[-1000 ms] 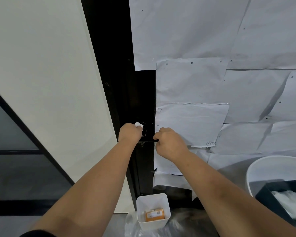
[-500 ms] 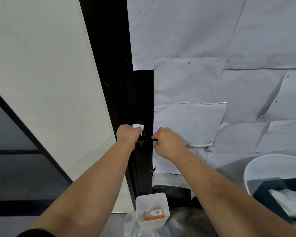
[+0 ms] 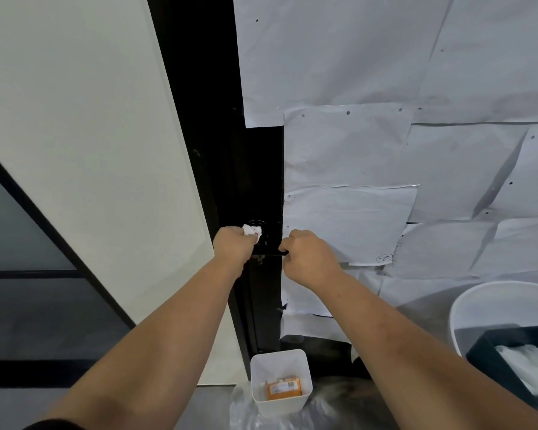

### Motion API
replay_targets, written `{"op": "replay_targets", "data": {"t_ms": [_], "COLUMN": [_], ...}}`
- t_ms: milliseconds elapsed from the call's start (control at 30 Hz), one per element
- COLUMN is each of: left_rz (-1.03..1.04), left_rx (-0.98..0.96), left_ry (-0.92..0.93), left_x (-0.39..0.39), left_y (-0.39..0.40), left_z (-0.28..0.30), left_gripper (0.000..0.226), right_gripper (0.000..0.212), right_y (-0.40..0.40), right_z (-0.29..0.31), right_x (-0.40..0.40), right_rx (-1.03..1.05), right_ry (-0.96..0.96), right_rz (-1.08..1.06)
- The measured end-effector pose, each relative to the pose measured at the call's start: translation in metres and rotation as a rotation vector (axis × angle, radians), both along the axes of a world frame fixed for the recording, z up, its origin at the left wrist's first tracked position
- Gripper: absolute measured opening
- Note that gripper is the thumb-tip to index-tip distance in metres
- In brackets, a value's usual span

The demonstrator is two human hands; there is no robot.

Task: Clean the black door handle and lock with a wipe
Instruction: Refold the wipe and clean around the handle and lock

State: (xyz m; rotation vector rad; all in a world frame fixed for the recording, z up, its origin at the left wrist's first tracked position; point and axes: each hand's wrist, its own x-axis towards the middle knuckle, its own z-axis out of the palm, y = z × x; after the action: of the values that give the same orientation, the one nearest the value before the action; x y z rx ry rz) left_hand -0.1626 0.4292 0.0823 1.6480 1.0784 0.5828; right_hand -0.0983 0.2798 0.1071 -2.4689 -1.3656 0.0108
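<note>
Two hands at the black door: left hand [image 3: 234, 247] bunches a white wipe [image 3: 251, 230] against the round lock [image 3: 257, 225]; right hand [image 3: 308, 256] curls around the black handle [image 3: 269, 252] just below.

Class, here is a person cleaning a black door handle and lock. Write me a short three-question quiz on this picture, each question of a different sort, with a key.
1. True or false: the left hand holds the white wipe against the black lock.
2. What does the right hand grip? A) the door handle B) the white bin C) a paper sheet
3. Fill in: the white bin on the floor holds an ______ packet.

Key: 1 true; 2 A; 3 orange.
</note>
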Motion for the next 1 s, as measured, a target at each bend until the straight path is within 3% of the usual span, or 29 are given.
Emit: {"op": "replay_targets", "data": {"t_ms": [67, 100, 233, 333, 500, 600, 667, 733, 800, 900, 1000], "left_rz": [0.015, 0.041, 0.128, 0.019, 0.004, 0.027, -0.005, 0.011, 0.101, 0.172, 0.144], "left_rx": [0.153, 0.110, -0.488, -0.589, -0.477, -0.151, 0.113, 0.171, 0.004, -0.391, -0.589], "left_ry": [0.044, 0.036, -0.038, -0.132, -0.088, 0.024, 0.101, 0.085, 0.015, -0.137, -0.212], "left_x": [-0.002, -0.001, -0.002, 0.000, 0.013, 0.012, 0.007, 0.001, -0.002, 0.001, 0.012], "left_y": [-0.005, -0.005, -0.014, -0.013, -0.001, -0.001, -0.004, -0.006, -0.003, -0.004, -0.007], "left_z": [0.002, -0.001, -0.001, 0.005, 0.002, -0.002, -0.003, -0.007, -0.011, -0.009, 0.010], "left_gripper": [0.030, 0.031, 0.021, 0.019, 0.032, 0.020, 0.026, 0.035, 0.034, 0.037, 0.043], "right_gripper": [0.037, 0.038, 0.039, 0.040, 0.039, 0.040, 0.040, 0.040, 0.040, 0.040, 0.040], "right_y": [-0.001, -0.001, -0.003, -0.003, -0.002, -0.002, -0.002, -0.002, -0.002, -0.002, -0.003], "right_z": [0.000, 0.000, 0.000, 0.000, 0.001, 0.000, 0.000, 0.000, 0.000, 0.000, 0.001], "right_x": [0.000, 0.000, 0.000, 0.001, 0.001, 0.000, 0.000, 0.000, 0.000, 0.000, 0.000], "right_rx": [0.002, 0.004, -0.009, -0.011, -0.012, -0.008, -0.007, -0.011, -0.013, -0.018, -0.017], "right_ry": [-0.001, 0.000, 0.013, 0.016, 0.007, 0.008, 0.009, 0.004, 0.007, 0.017, 0.012], "right_rz": [0.000, 0.002, 0.009, 0.012, 0.013, 0.014, 0.012, 0.010, 0.011, 0.011, 0.013]}}
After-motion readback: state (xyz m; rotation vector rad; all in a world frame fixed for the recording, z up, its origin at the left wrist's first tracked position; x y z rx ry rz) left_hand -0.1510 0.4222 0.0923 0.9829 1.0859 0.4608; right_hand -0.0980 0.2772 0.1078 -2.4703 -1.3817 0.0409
